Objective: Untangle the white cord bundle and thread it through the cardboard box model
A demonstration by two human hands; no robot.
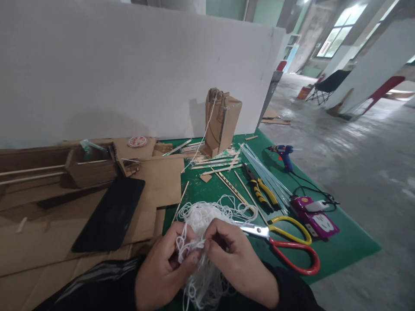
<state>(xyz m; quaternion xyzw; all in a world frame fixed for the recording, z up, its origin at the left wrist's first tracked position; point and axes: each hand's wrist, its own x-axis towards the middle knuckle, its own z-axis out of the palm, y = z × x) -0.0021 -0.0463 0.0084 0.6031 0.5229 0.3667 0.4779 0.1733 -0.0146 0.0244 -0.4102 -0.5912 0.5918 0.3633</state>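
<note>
A loose tangle of white string [207, 214] lies at the near edge of the green table, spilling down between my hands. My left hand [168, 265] is closed around a bunch of its loops, thumb pointing inward. Close beside it, my right hand [235, 259] pinches strands of the same string between thumb and fingers. Large scissors [269, 233] with one yellow and one red handle lie just right of my right hand, their blades partly hidden behind it and the string.
Pliers [261, 190], clear glue sticks [266, 172], a glue gun [283, 155] and a purple power strip [314, 218] occupy the right side. A cardboard structure [223, 121] stands behind wooden sticks [215, 164]. Cardboard sheets [165, 177] and a black panel [112, 216] cover the left.
</note>
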